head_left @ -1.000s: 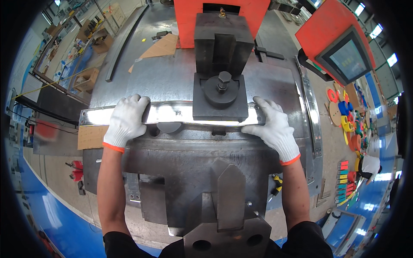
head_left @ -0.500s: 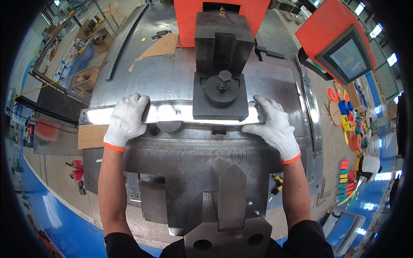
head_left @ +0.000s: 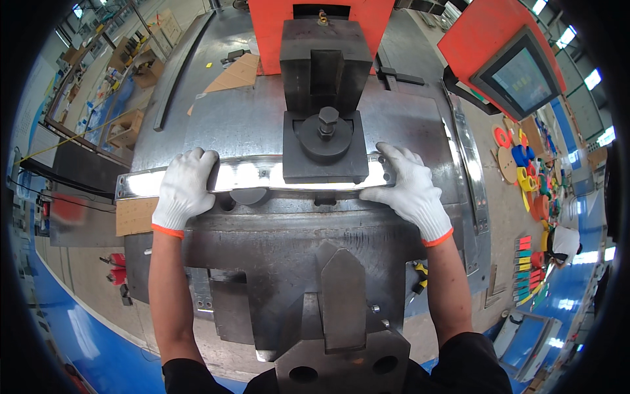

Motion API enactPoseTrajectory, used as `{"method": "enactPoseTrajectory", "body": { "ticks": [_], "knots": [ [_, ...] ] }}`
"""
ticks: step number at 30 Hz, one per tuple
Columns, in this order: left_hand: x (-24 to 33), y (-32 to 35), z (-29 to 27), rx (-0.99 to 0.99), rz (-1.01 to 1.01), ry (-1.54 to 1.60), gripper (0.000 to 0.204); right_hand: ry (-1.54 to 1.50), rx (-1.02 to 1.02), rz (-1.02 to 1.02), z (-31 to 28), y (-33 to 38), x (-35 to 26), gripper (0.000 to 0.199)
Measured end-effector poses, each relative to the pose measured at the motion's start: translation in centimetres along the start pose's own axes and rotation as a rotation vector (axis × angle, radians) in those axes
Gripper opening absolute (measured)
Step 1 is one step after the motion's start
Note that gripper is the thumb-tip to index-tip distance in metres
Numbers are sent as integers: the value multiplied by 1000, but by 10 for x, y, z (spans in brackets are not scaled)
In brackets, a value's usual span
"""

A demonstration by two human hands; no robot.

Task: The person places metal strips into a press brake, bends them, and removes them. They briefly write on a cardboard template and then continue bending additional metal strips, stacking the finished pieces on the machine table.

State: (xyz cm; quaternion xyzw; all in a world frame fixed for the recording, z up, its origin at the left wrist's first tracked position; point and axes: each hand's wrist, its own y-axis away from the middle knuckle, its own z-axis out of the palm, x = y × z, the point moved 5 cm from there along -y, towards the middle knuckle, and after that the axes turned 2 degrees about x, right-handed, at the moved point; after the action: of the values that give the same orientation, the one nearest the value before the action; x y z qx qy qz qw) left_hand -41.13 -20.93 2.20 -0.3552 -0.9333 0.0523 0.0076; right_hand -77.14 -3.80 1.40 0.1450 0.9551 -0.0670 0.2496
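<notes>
A long shiny metal bar [head_left: 252, 173] lies crosswise on the machine bed, its middle hidden beneath the dark press head [head_left: 325, 148]. My left hand [head_left: 185, 185], in a white knitted glove with an orange cuff, is wrapped over the bar left of the press head. On the other side my right hand [head_left: 408, 189], gloved alike, grips the bar near its right end, thumb on the near edge and fingers over the far edge. A large bolt [head_left: 328, 121] stands on top of the press head's round disc.
Behind the press rises a red machine body [head_left: 266, 39]. A red control box with a screen [head_left: 518, 75] hangs at the far right. Cardboard pieces [head_left: 235, 73] lie on the bed. Close to me stands a pointed steel block [head_left: 342, 295]. A person [head_left: 564, 243] is far right.
The whole scene has shifted slightly leftward in the view. Both hands keep their hold on the bar, with no clear movement of the bar against the press.
</notes>
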Motion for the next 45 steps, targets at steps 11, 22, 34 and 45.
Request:
{"method": "enactPoseTrajectory", "body": {
  "ticks": [11, 22, 34, 45],
  "knots": [
    [0, 0, -1, -6, -3, -10, 50, -16, -10, -11, -3, -1, -5, 97],
    [-1, 0, 0, 7, 16, -12, 48, -15, -1, -29, -1, 0, -2, 97],
    [1, -1, -4, 33, 50, -28, 43, -4, -10, -15, -1, 0, -2, 96],
    [-3, -4, 0, -15, 12, 6, 54, -15, -19, -18, -3, 1, -4, 98]
  ]
}}
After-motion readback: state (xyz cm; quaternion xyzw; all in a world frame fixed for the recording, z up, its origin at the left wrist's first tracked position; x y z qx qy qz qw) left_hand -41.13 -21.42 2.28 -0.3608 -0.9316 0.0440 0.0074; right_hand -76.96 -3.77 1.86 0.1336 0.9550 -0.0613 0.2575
